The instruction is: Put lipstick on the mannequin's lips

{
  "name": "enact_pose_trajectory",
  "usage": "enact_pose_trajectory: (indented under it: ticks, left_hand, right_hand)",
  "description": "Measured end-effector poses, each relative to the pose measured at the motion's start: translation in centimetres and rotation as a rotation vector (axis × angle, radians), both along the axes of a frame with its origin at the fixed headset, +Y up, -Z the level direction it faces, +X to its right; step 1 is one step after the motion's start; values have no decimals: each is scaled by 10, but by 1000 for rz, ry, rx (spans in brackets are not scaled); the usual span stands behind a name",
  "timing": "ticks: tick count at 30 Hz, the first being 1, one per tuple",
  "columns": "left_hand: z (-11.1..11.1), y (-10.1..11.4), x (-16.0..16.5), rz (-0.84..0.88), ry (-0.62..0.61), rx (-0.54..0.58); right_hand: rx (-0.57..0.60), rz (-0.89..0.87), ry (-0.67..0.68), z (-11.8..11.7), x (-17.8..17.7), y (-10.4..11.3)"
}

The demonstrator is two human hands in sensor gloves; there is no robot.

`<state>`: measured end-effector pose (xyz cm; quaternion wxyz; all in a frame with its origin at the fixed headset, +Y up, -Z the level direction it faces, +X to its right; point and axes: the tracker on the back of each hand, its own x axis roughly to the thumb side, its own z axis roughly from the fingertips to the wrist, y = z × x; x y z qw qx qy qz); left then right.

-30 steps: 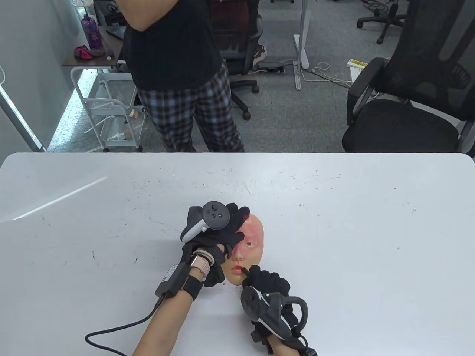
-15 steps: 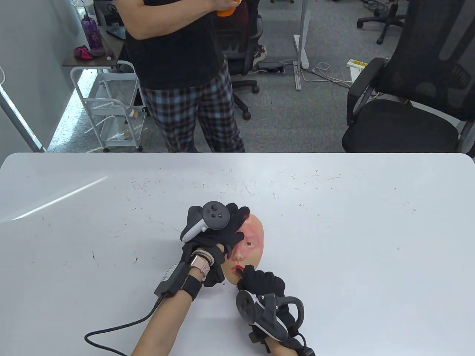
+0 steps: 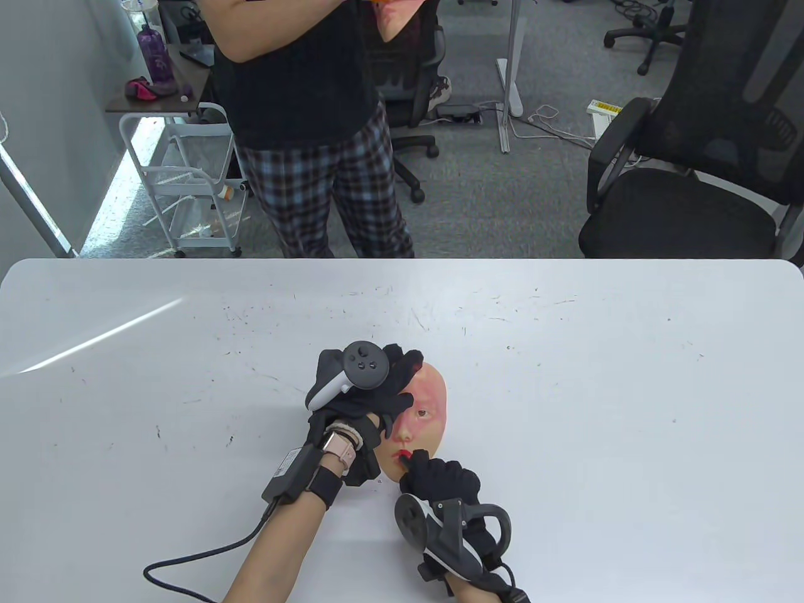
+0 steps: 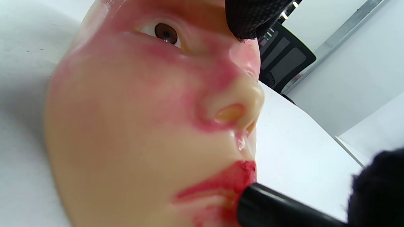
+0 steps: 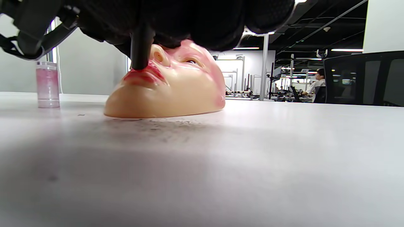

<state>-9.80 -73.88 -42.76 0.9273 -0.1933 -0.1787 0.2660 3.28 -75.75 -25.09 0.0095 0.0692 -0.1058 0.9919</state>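
Observation:
A flesh-coloured mannequin face [image 3: 424,414] lies face up on the white table [image 3: 565,389], cheeks and forehead smeared pink. My left hand [image 3: 370,392] rests on its left side and holds it still. My right hand [image 3: 440,477] grips a black lipstick tube [image 4: 268,206] whose tip presses on the red lips [image 4: 221,186]. In the right wrist view the lipstick tube [image 5: 140,47] stands upright on the lips [image 5: 143,75] of the mannequin face [image 5: 176,88]. A gloved fingertip of my left hand [image 4: 249,19] lies above the nose.
A pink, clear-sided cylinder [image 5: 48,84] stands on the table to the left of the face in the right wrist view. A person in plaid trousers [image 3: 320,182] stands beyond the far table edge. A black office chair [image 3: 691,176] stands at the far right.
My right hand has shifted left and slightly towards me, drawing the lipstick tip leftward across the lips. My left hand and the face have not moved. The person behind now holds up another mask.

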Motion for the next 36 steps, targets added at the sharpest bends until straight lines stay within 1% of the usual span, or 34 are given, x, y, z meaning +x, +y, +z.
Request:
enact_pose_trajectory:
  ticks: [5,8,11,14,16,19,22,24,26,29,31,34,36]
  left_hand:
    - [0,0,0,0,-1,2]
    - [0,0,0,4,0,2]
    - [0,0,0,-1,0,3]
    - [0,0,0,1,0,2]
    - [0,0,0,2,-1,2]
    - [0,0,0,0,-2,2]
    - [0,-1,0,0,-2,3]
    - [0,-1,0,1,-2,3]
    - [0,-1,0,1,-2,4]
    - [0,-1,0,3,-1,1]
    - [0,-1,0,2,-1,2]
    - [0,-1,0,2,-1,1]
    - [0,-1,0,0,-1,2]
  right_hand:
    - [-27,77,31,-2,-14,-1]
    - [16,74,25,3,-11,1]
    - [56,111,-23,7,-3,2]
    - [32,129,-33,7,0,1]
    - [59,121,-6,8,-5,1]
    - [43,164,24,4,-20,0]
    - [20,228,21,0,-28,-1]
    - [44,212,15,2,-26,0]
    - [106,199,-8,4,-19,1]
    - [105,203,-9,6,-15,2]
    - [100,209,11,5,-18,1]
    - [61,238,25,0,-26,0]
    - [70,237,32,2,-26,1]
